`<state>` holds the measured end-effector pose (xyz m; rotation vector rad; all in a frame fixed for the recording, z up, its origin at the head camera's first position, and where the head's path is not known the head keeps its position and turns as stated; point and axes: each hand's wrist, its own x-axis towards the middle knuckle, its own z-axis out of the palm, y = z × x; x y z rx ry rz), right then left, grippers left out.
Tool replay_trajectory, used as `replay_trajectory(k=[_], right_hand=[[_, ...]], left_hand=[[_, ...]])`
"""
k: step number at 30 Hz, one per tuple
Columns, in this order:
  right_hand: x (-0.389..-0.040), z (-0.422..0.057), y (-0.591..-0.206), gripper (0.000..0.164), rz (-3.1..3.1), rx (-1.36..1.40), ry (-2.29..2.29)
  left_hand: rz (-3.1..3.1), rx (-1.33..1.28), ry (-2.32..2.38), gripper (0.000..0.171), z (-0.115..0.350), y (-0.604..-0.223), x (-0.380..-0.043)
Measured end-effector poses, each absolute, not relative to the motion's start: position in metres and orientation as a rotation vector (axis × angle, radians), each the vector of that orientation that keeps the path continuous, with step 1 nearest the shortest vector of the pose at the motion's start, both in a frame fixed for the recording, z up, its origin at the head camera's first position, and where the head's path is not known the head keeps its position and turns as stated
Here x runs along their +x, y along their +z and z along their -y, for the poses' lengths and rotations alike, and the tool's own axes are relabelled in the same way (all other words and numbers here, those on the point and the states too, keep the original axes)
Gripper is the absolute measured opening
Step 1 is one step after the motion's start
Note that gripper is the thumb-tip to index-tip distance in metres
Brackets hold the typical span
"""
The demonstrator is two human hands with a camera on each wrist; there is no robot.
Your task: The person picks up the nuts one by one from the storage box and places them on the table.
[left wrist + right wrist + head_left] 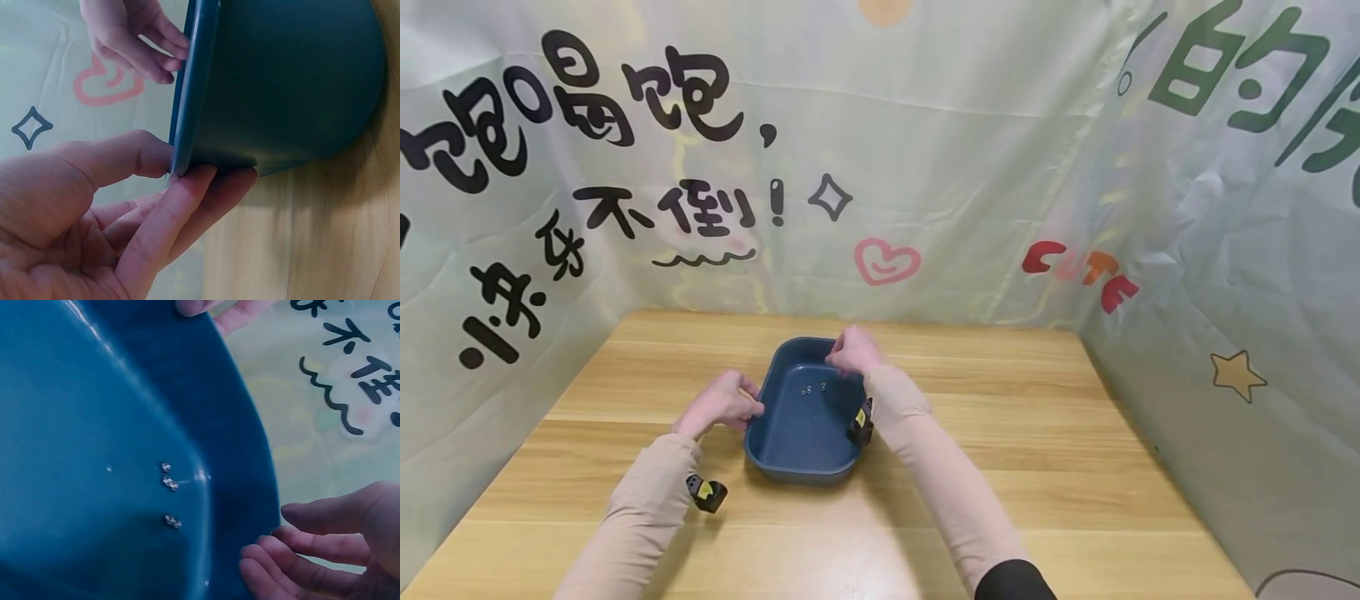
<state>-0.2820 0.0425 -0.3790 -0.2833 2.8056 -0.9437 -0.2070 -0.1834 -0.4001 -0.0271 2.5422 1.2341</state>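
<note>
Head view is showing a dark-blue, smooth, round-cornered tray (808,437) lying on the wood-grained table (1037,467), its three o'clock wall partly hiding behind a beige sleeve (898,400) and black wrist device (860,425). At nine o'clock the left hand (724,402) is pinching the edge; near one o'clock the right hand's (855,352) grip is looking narrow, its hold impossible to tell. Right wrist view is revealing tiny, glinting silvery pieces (170,483) resting toward twelve o'clock inside; left wrist view is hiding them.
</note>
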Motion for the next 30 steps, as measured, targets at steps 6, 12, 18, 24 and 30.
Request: replay_trajectory(k=[6, 12, 18, 24, 30], right_hand=[[-0.282, -0.033, -0.39, 0.013, -2.822, -0.231, -0.917], [-0.282, -0.026, -0.399, 0.012, -2.88, -0.199, -0.819], [-0.284, -0.019, -0.408, 0.011, -2.876, -0.074, -0.766], [-0.289, -0.012, -0.421, 0.008, -2.825, -0.026, -0.813], [-0.291, -0.008, -0.428, 0.013, -2.837, 0.01, -0.783]], left_hand=[[-2.541, -0.025, 1.235, 0.031, 0.183, -0.401, -0.207], [-2.537, -0.024, 1.242, 0.031, 0.184, -0.402, -0.208], [-2.545, -0.031, 1.233, 0.031, 0.184, -0.402, -0.208], [-2.553, -0.025, 1.228, 0.03, 0.184, -0.402, -0.208], [-2.55, -0.022, 1.231, 0.031, 0.184, -0.401, -0.208]])
